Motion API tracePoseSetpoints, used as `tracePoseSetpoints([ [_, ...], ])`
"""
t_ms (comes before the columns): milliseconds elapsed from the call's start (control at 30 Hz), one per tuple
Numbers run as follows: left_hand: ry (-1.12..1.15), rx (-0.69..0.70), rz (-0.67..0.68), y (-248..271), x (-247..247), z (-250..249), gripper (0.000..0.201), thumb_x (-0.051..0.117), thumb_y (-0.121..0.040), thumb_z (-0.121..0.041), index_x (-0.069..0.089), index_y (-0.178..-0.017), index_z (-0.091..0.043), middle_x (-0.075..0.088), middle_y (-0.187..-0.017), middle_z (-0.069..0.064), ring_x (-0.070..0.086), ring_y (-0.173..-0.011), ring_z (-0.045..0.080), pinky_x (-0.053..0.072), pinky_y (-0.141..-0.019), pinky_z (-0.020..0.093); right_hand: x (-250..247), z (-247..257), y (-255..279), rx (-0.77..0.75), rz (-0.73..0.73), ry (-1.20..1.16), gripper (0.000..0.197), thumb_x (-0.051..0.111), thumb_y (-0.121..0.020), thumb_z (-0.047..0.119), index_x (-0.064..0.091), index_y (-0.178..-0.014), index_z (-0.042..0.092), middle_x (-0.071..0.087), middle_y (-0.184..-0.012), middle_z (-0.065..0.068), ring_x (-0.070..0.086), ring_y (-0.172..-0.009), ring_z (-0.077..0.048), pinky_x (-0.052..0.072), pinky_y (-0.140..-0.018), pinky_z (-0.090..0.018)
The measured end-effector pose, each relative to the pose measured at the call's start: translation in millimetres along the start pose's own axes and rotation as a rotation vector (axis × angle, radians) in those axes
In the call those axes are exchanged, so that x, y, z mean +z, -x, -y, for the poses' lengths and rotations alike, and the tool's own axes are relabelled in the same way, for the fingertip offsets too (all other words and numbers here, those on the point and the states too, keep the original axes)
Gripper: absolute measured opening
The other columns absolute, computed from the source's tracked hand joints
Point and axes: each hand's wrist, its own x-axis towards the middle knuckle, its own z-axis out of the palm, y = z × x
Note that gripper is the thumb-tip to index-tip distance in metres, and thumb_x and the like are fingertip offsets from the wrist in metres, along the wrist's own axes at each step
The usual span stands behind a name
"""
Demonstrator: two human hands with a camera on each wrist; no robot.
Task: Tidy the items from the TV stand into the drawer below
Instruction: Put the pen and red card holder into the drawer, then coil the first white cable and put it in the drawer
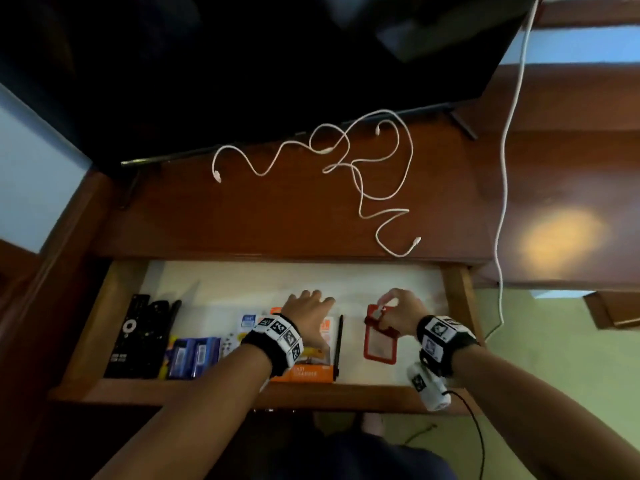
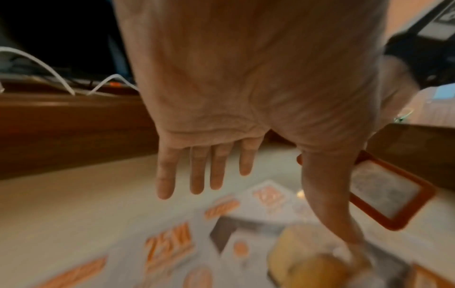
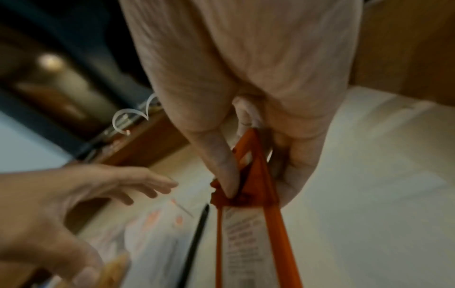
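Step in hand: setting the red card holder [image 1: 379, 336] down in the open drawer [image 1: 459, 289], as I judge it, with the white cables [image 1: 360, 174] still to follow.

How to do it well: lower the holder until it lies flat on the pale drawer floor in the bare patch at the lower right of the head view, clear of the black pen [image 1: 338, 344]; let the pinch go only once it rests, so it does not flip onto its neighbours.

Remotes [image 1: 136, 336]: lower left of the head view, dark, lying side by side against the drawer's left wall.

Blue packs [image 1: 194, 356]: just right of the remotes, glossy, near the drawer's front edge.

Charger pack [image 1: 304, 370]: lower centre, orange and white, flat under the left forearm; its print is blurred in the left wrist view.

Left hand [image 1: 310, 306]: lower centre, fingers straight and spread, holding nothing, hovering over the charger pack's far end; whether it touches I cannot tell.

Red card holder: right of the pen, a red-orange frame round a clear window with a printed card inside, top end raised and seemingly tilted.

Right hand [image 1: 401, 308]: lower right, thumb and fingers pinching the holder's top clip end.

White cables: upper centre, loose loops on the brown stand top [image 1: 207, 216] below the dark television [image 1: 242, 64], well apart from both hands.
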Motion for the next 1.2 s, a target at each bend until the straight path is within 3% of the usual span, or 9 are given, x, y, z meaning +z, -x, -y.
tracePoseSetpoints([
  [267,0.164,-0.057,0.084,-6,35,18,0.1,0.086,-0.076,-0.049,0.031,-0.158,-0.03,0.038,-0.155,0.007,0.046,-0.135,0.035,0.042,-0.108,0.055,52,0,-28,-0.102,0.304,0.388,0.041,0.088,-0.073,0.013,0.065,-0.107,0.017,0.066,-0.107,-0.008,0.067,-0.095,-0.028,0.055,-0.066,-0.034],
  [500,0.169,-0.065,0.06,-6,31,15,0.077,0.072,-0.089,-0.046,0.037,-0.156,-0.031,0.044,-0.147,0.01,0.055,-0.125,0.037,0.046,-0.102,0.054,78,13,-22,-0.411,0.259,0.874,0.042,0.063,-0.094,0.038,0.056,-0.128,0.013,0.052,-0.128,-0.014,0.056,-0.119,-0.037,0.052,-0.095,-0.044],
  [667,0.181,-0.084,0.043,-3,34,13,0.078,0.074,-0.088,-0.042,0.037,-0.156,-0.031,0.042,-0.149,0.01,0.048,-0.131,0.037,0.041,-0.107,0.057,77,20,-15,-0.429,0.265,0.924,0.044,0.061,-0.094,0.045,0.057,-0.129,0.017,0.055,-0.129,-0.014,0.058,-0.118,-0.036,0.053,-0.096,-0.044],
  [767,0.202,-0.087,0.061,-2,33,14,0.082,0.073,-0.09,-0.038,0.031,-0.159,-0.029,0.035,-0.156,0.012,0.036,-0.141,0.037,0.036,-0.112,0.059,64,23,-7,-0.357,0.276,0.893,0.051,0.067,-0.091,0.033,0.05,-0.136,0.014,0.049,-0.134,-0.011,0.052,-0.123,-0.033,0.052,-0.097,-0.046],
  [833,0.251,-0.092,0.049,0,24,15,0.081,0.072,-0.09,-0.043,0.033,-0.159,-0.026,0.033,-0.158,0.01,0.035,-0.144,0.036,0.036,-0.113,0.055,48,30,-2,-0.4,0.15,0.718,0.039,0.062,-0.09,0.017,0.057,-0.128,0.016,0.053,-0.128,-0.007,0.058,-0.114,-0.03,0.055,-0.092,-0.043],
  [933,0.422,-0.089,-0.124,-2,-4,14,0.046,0.061,-0.1,-0.036,0.054,-0.144,-0.024,0.051,-0.144,0.006,0.053,-0.129,0.028,0.047,-0.104,0.044,12,47,4,-0.681,-0.298,0.382,0.017,0.056,-0.088,0.006,0.065,-0.101,0.013,0.06,-0.105,-0.006,0.062,-0.085,-0.028,0.054,-0.07,-0.038],
  [1033,0.671,-0.093,-0.362,-9,-48,7,0.022,0.052,-0.102,-0.022,0.07,-0.115,-0.021,0.072,-0.117,0.002,0.067,-0.103,0.023,0.054,-0.087,0.036,-28,71,-2,-0.715,-0.554,0.375,0.021,0.062,-0.089,0.012,0.062,-0.11,0.01,0.055,-0.114,-0.011,0.055,-0.099,-0.031,0.05,-0.072,-0.039],
  [1100,0.817,-0.075,-0.463,-15,-80,-4,0.021,0.053,-0.101,-0.018,0.074,-0.104,-0.02,0.075,-0.102,-0.002,0.068,-0.089,0.017,0.052,-0.08,0.029,-48,81,-12,-0.535,-0.572,0.509,0.037,0.064,-0.087,0.025,0.058,-0.121,0.01,0.053,-0.125,-0.015,0.051,-0.113,-0.036,0.05,-0.087,-0.047],
  [1200,0.915,-0.106,-0.496,-29,-120,-20,0.022,0.054,-0.099,-0.012,0.075,-0.099,-0.017,0.075,-0.095,-0.001,0.072,-0.092,0.022,0.055,-0.079,0.031,-61,82,-16,-0.38,-0.389,0.786,0.044,0.062,-0.086,0.035,0.058,-0.126,0.015,0.057,-0.131,-0.011,0.05,-0.123,-0.035,0.043,-0.099,-0.047],
])
